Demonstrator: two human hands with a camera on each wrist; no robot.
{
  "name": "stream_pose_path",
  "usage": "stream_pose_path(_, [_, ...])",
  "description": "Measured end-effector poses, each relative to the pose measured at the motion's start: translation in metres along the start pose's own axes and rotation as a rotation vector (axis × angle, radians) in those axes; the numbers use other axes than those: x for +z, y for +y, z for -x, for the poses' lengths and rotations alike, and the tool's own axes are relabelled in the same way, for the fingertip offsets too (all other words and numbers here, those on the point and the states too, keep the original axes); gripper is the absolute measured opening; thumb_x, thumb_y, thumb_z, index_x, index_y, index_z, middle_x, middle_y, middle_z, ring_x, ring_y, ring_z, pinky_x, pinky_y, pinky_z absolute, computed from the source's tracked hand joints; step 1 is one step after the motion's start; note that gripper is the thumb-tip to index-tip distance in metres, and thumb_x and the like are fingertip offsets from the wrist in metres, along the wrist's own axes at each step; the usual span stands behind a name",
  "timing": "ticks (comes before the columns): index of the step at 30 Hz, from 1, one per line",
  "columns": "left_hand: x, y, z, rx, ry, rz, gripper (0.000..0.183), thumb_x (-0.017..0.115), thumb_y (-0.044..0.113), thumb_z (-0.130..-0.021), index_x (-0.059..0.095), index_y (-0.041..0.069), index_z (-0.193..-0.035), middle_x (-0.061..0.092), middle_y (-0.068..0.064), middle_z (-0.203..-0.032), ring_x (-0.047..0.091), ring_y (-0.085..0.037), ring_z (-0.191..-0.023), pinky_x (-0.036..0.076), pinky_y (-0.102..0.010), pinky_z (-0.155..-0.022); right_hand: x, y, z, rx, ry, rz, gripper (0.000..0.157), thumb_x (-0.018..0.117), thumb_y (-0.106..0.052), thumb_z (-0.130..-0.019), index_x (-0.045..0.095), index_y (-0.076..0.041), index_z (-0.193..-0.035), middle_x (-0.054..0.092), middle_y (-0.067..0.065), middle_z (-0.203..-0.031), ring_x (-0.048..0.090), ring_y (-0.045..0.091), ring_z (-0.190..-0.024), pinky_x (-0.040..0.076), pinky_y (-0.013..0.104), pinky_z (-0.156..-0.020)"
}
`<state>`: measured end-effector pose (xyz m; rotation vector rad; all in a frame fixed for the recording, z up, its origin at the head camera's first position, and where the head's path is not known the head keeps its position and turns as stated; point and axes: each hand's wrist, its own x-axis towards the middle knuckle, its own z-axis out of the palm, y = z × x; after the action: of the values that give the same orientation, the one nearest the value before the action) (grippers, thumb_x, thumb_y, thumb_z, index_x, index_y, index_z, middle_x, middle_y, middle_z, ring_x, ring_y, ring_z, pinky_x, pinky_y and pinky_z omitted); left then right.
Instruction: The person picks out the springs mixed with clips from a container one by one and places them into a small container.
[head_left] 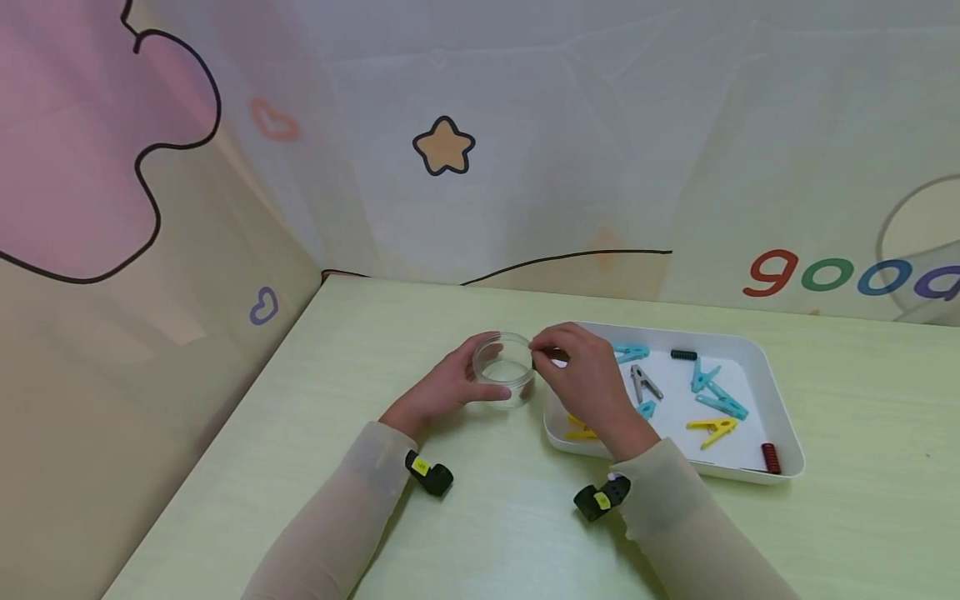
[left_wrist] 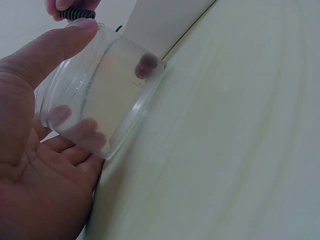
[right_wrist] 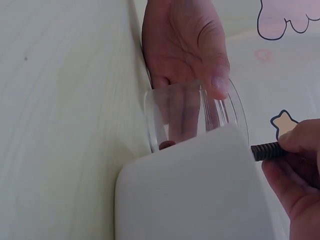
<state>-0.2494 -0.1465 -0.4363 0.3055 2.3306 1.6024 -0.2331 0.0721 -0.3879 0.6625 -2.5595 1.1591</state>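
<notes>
Jar (head_left: pixel 502 369), clear, gripped by the left hand (head_left: pixel 450 381), I see; just beside it, the right hand (head_left: pixel 587 377) pinches 1 dark spring (right_wrist: pixel 266 151).

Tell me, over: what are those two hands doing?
Left hand gripping clear round jar. Right hand pinching dark coiled spring near jar's rim. No obstruction visible.

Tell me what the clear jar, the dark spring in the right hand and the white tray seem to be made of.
Clear jar: glossy plastic or possibly glass; the left hand shows through its wall.
Dark spring: probably metal with a dull, dark finish, judging by the ridged coils; whether it's coated is unclear.
White tray: likely moulded plastic, smooth and opaque, with rounded corners.
</notes>
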Motion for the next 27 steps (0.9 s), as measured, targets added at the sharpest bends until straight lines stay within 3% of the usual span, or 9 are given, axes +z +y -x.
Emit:
stream_pose_path(13, [-0.001, 0.000, -0.003, -0.014, -0.031, -0.024, 0.090, 0.077, 0.025, -0.083, 0.022, 0.022, -0.154, 0.034, -0.004, -0.157, 0.026, -0.020, -0.148, 0.024, -0.045, -0.120, 0.007, -0.001, -0.001, 0.017, 0.020, -0.063, 0.010, 0.067, -0.011, -0.091, 0.072, -0.009, -0.100, 0.067, 0.005, -0.107, 0.067, 0.019, -0.096, 0.057, 0.036, -0.086])
stream_pose_path(27, [0.000, -0.004, -0.001, 0.019, -0.003, -0.021, 0.088, 0.081, 0.039, -0.078, 0.029, 0.034, -0.149, 0.041, 0.008, -0.151, 0.032, -0.014, -0.144, 0.027, -0.044, -0.118, 0.012, -0.002, 0.000, 0.003, 0.016, -0.057, 0.011, 0.067, -0.013, -0.091, 0.072, -0.009, -0.101, 0.067, 0.004, -0.107, 0.067, 0.019, -0.095, 0.057, 0.035, -0.085])
